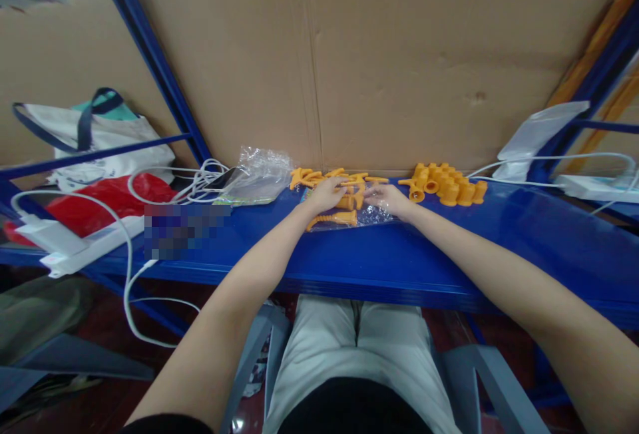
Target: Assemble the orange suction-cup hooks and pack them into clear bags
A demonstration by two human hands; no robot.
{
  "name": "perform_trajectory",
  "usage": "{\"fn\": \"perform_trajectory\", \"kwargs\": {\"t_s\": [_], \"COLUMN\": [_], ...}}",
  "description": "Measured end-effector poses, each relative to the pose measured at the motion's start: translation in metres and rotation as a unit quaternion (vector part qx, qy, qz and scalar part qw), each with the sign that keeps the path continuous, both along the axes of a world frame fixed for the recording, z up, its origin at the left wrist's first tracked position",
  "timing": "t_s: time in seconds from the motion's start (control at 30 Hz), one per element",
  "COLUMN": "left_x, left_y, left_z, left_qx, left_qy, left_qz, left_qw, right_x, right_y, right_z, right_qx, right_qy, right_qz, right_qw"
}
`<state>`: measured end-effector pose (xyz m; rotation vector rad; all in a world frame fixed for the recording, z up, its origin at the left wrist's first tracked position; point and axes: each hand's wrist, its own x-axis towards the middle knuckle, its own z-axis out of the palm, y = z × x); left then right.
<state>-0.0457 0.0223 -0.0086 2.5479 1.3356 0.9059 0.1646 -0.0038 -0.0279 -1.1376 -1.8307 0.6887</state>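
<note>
A person's left hand (327, 196) curling over orange plastic parts (340, 219), right hand (388, 200) touching a clear bag (375, 216), what either is gripping impossible to tell, parts lying at the bag on a blue table (349, 261), orange cups (450, 192) standing rightward.

What L hand (325, 196) & R hand (388, 200) hold is too small to tell; obj. (187, 229) on table (539, 227) is pixelated.

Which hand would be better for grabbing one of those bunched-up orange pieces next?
Probably your right hand: it is closer to the bunched orange pieces, while your left hand is farther away.
</note>
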Motion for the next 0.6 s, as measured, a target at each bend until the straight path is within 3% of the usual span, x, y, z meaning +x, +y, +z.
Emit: {"fn": "perform_trajectory", "kwargs": {"t_s": [0.1, 0.23, 0.33, 0.4, 0.5, 0.6], "left_x": [-0.002, -0.004, -0.004, -0.004, -0.005, -0.006], "left_y": [-0.001, -0.003, -0.004, -0.004, -0.004, -0.003], "left_z": [0.0, -0.001, -0.001, -0.001, 0.0, 0.001], "left_qx": [-0.008, -0.035, -0.048, -0.05, -0.052, -0.054], "left_qy": [0.03, 0.065, 0.062, 0.066, 0.082, 0.083], "left_qz": [-0.018, -0.043, -0.041, -0.043, -0.045, -0.04], "left_qw": [0.999, 0.996, 0.996, 0.996, 0.994, 0.994], "right_x": [0.004, 0.022, 0.043, 0.056, 0.069, 0.077], "right_y": [-0.002, -0.004, -0.006, -0.007, -0.003, 0.006], "right_z": [0.013, 0.036, 0.047, 0.048, 0.043, 0.039], "right_qx": [-0.015, 0.008, 0.064, 0.052, -0.004, -0.019], "right_qy": [-0.026, -0.126, -0.264, -0.338, -0.411, -0.394], "right_qz": [-0.021, -0.144, -0.248, -0.295, -0.297, -0.236], "right_qw": [0.999, 0.981, 0.93, 0.892, 0.862, 0.888]}}
